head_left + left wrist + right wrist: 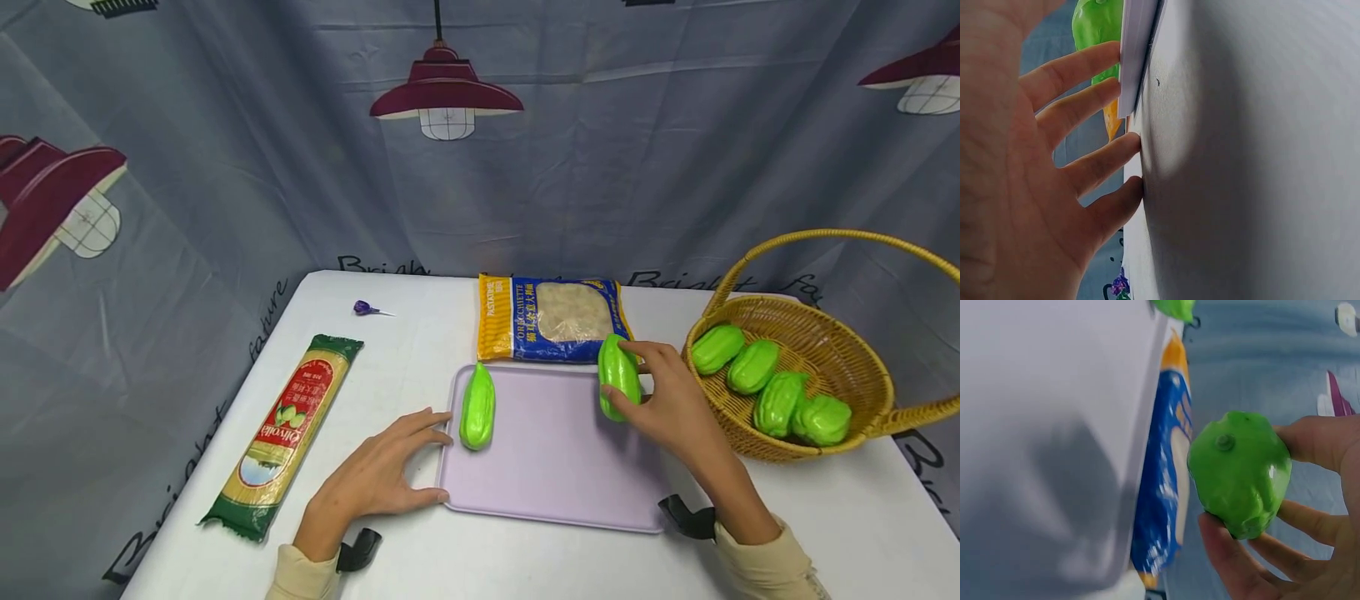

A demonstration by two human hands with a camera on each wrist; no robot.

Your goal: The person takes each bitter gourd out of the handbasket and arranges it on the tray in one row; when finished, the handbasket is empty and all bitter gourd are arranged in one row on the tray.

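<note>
A pale purple tray (555, 458) lies on the white table. Along its left edge rests my left hand (386, 467), fingers spread, with fingertips right at the rim; the left wrist view shows these fingers (1107, 159) fairly straight. Just inside that edge a glossy green chayote (477, 408) lies lengthwise on the tray. My right hand (663, 404) holds another green chayote (618, 379) between thumb and fingers, over the tray's far right corner. Seen from the right wrist, the held chayote (1239, 475) shows its rounded, lumpy end, gripped from the side.
Behind the tray lies a blue and yellow orecchiette bag (555, 321). A wicker basket (862, 358) with a tall handle stands at the right, with several green chayotes inside. Far left are a long pasta packet (288, 433) and a small purple piping-tip-like object (363, 308).
</note>
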